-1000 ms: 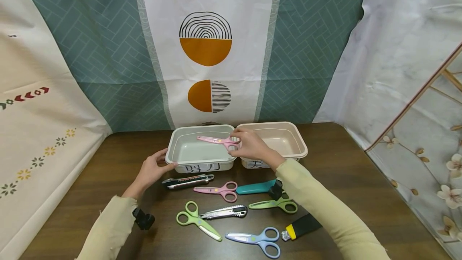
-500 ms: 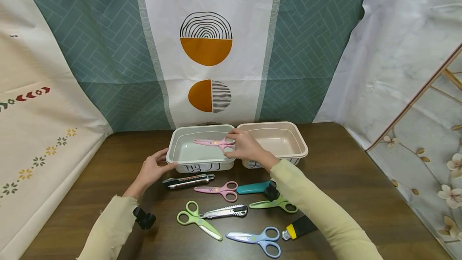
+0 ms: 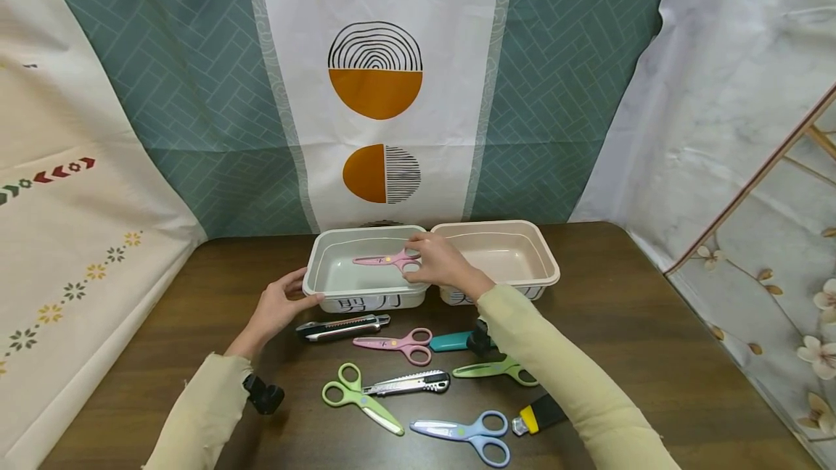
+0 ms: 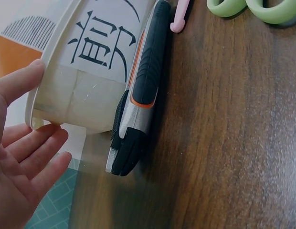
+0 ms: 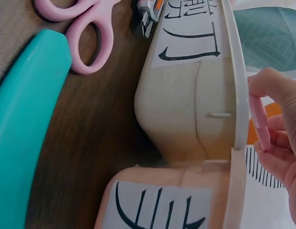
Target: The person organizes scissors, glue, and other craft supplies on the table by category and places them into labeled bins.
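Note:
My right hand (image 3: 444, 265) pinches pink scissors (image 3: 385, 260) by the handles above the pale grey-green box (image 3: 336, 302). The blades point left and lie inside the rim's outline. In the right wrist view, the fingers hold the pink handle (image 5: 259, 121) beside the rim, with the blades out of sight. My left hand (image 3: 281, 307) holds the same box at its front left corner. The left wrist view shows the thumb (image 4: 25, 81) on the rim and the other fingers under it. A black and silver utility knife (image 3: 342, 328) lies just before the box.
A beige box (image 3: 548, 274) adjoins on the right. On the table lie more pink scissors (image 3: 395, 344), a teal-handled tool (image 3: 451, 341), two green scissors (image 3: 355, 396), a silver cutter (image 3: 411, 383), blue scissors (image 3: 464, 432) and a yellow-black cutter (image 3: 542, 414), partly under the right sleeve.
My right hand has moved left with the pink scissors, further over the grey-green box. The right forearm has shifted left too. My left hand stays at the box corner.

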Action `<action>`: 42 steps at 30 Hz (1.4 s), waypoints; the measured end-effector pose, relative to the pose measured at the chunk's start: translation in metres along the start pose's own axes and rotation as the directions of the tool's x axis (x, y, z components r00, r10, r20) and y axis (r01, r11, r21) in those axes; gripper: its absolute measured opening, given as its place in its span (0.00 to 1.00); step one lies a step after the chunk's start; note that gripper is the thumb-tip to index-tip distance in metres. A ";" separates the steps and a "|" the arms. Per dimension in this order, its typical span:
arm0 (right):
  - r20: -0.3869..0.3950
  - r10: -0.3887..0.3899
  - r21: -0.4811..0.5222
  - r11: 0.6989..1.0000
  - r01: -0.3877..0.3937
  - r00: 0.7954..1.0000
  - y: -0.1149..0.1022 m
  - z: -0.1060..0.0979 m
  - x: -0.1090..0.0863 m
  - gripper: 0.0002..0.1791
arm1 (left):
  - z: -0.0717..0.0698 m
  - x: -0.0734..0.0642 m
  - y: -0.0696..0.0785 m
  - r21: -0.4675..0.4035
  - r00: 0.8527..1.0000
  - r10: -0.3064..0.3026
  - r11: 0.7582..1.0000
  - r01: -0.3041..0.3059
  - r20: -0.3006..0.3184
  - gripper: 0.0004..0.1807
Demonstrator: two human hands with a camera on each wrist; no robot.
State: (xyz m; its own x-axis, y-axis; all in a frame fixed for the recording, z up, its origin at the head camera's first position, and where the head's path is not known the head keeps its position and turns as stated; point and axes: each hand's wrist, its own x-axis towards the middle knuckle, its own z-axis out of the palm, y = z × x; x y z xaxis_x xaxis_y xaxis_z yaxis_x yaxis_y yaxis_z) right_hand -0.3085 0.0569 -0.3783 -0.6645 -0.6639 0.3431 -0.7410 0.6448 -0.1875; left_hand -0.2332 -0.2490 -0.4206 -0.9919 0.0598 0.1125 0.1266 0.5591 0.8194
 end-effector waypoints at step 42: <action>0.084 0.000 0.174 0.985 -0.015 0.996 -0.002 0.015 0.016 0.41 | 0.002 0.002 -0.005 -0.013 1.000 -0.009 1.000 0.008 -0.012 0.40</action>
State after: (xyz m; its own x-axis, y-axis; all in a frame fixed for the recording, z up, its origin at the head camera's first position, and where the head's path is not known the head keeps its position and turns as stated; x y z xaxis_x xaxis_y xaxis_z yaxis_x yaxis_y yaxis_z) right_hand -0.3190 0.0398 -0.3862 -0.6702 -0.6936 0.2641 -0.7367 0.5786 -0.3500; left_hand -0.2361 -0.2502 -0.4261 -0.9927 0.0450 0.1122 0.1184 0.5485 0.8277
